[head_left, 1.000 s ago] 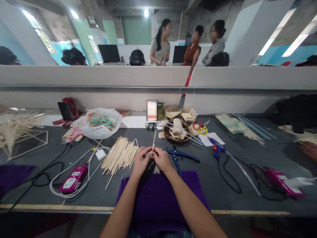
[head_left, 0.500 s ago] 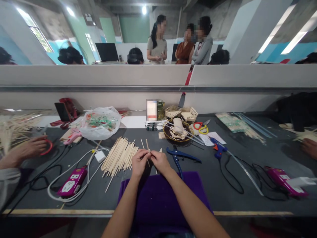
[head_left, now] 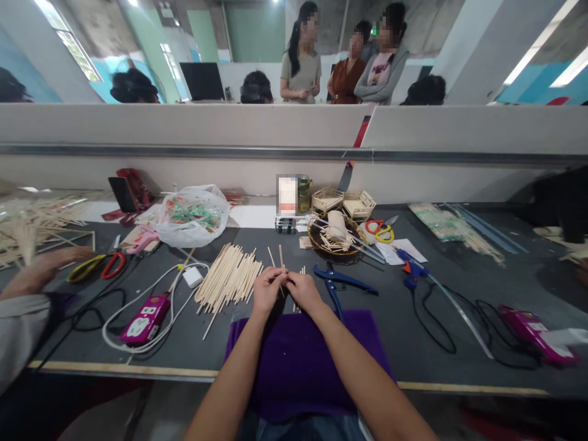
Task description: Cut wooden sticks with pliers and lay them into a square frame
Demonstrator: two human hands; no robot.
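Note:
My left hand (head_left: 267, 288) and my right hand (head_left: 302, 289) meet over the dark table (head_left: 459, 288), just beyond a purple cloth (head_left: 303, 361). Both pinch thin wooden sticks (head_left: 281, 258) that poke up between the fingertips. A loose heap of the same sticks (head_left: 228, 278) lies just left of my left hand. Blue-handled pliers (head_left: 337, 283) rest right beside my right hand.
A pink power strip (head_left: 146, 317) with white cable lies at the left, another pink power strip (head_left: 533, 331) at the right. A blue glue gun (head_left: 413, 271), a basket of stick pieces (head_left: 334, 236) and a plastic bag (head_left: 193, 214) sit further back. A co-worker's hand (head_left: 50, 263) rests by scissors (head_left: 98, 266) at far left.
The single long stick I held upright has given way to shorter sticks between my fingers. At the left, a co-worker's hand came in with red scissors and set them down.

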